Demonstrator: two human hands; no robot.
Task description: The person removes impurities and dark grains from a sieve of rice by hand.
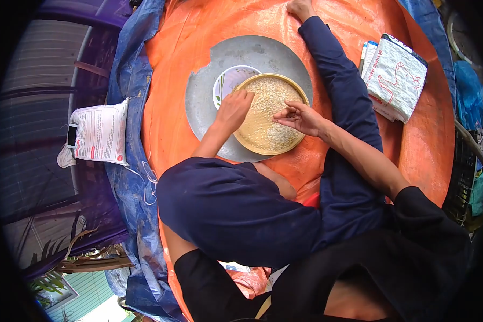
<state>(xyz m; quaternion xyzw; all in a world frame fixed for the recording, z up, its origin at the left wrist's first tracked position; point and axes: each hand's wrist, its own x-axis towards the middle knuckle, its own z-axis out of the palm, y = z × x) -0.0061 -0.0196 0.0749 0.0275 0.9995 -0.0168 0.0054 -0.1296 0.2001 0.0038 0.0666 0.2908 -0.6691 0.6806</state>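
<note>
A round yellow tray (249, 145) holds a spread layer of pale, rice-like grain (276, 96), thinner toward its left and lower middle. My left hand (233, 111) is over the tray's left rim, near the white bowl, with its fingertips pressed together; anything between them is too small to make out. Above the right part of the grain is my right hand (301, 118), palm partly turned up, fingers loosely bent and apart, with nothing visible in it. Partly under the tray, the white bowl (236, 78) with a leaf pattern shows a lilac-tinted inside.
Beneath both vessels lies a round grey metal sheet (198, 115) with a broken edge, on an orange tarp (172, 70). My bent leg (236, 204) and outstretched leg (354, 102) flank it. Folded white sacks (397, 78) lie right; a filled bag (101, 134) with a phone (72, 136) lies left.
</note>
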